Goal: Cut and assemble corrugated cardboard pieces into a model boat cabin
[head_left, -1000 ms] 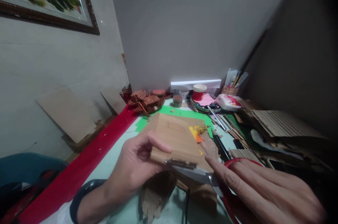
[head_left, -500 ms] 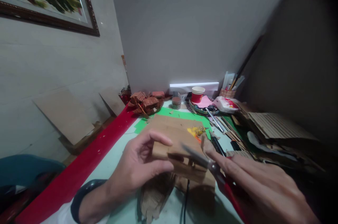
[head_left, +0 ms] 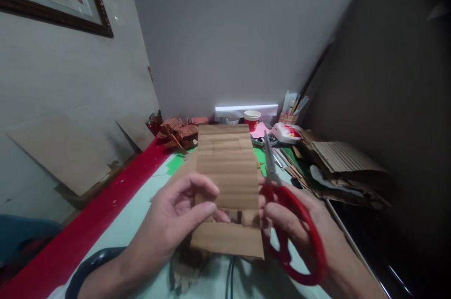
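My left hand (head_left: 176, 219) pinches the left edge of a brown corrugated cardboard sheet (head_left: 227, 172), holding it up in front of me. A small rectangular notch is cut into the sheet low down, near my fingers. My right hand (head_left: 296, 224) grips red-handled scissors (head_left: 285, 214), fingers through the loops, the closed blades pointing up beside the sheet's right edge. Fingers of that hand also touch the sheet's right side.
Behind the sheet are small brown model houses (head_left: 178, 132), a red paper cup (head_left: 251, 119), a cup of brushes (head_left: 289, 113), a plastic bag (head_left: 287, 132) and corrugated cardboard pieces (head_left: 341, 158). A red strip (head_left: 88, 233) runs along the table's left side. A green mat (head_left: 176, 163) lies underneath.
The cardboard sheet has been raised from lying flat to upright before me. The scissors left its near edge and now point upward at its right side. The view shifted right.
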`<state>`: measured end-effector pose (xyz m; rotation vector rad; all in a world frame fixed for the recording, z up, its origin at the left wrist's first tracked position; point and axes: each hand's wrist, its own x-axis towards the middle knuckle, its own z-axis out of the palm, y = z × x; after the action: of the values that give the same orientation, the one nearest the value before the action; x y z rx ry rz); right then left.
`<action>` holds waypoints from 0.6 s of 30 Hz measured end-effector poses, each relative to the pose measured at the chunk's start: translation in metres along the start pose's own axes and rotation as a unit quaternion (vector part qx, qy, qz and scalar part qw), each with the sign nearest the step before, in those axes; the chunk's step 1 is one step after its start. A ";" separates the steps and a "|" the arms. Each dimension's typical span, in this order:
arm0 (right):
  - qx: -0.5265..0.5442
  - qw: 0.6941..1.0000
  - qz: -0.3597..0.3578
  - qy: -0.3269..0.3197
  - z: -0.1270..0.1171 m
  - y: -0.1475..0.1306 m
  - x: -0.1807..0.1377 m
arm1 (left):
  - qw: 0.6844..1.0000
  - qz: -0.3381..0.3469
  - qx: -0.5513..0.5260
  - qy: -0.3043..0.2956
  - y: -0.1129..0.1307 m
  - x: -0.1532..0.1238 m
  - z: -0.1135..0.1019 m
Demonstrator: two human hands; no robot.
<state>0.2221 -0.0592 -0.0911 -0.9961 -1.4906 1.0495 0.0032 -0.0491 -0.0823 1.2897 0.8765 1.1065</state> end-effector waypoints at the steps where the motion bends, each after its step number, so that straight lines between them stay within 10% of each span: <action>1: 0.004 1.000 0.010 -0.015 0.003 0.001 -0.002 | 1.000 -0.003 0.002 -0.002 -0.001 -0.001 0.001; 18: -0.046 0.983 -0.080 0.159 0.027 0.012 -0.008 | 0.995 -0.082 -0.060 0.014 -0.010 0.004 0.005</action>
<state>0.1978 -0.0665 -0.1077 -1.0356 -1.3380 0.6766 0.0103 -0.0465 -0.0909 1.0860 0.9066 1.0330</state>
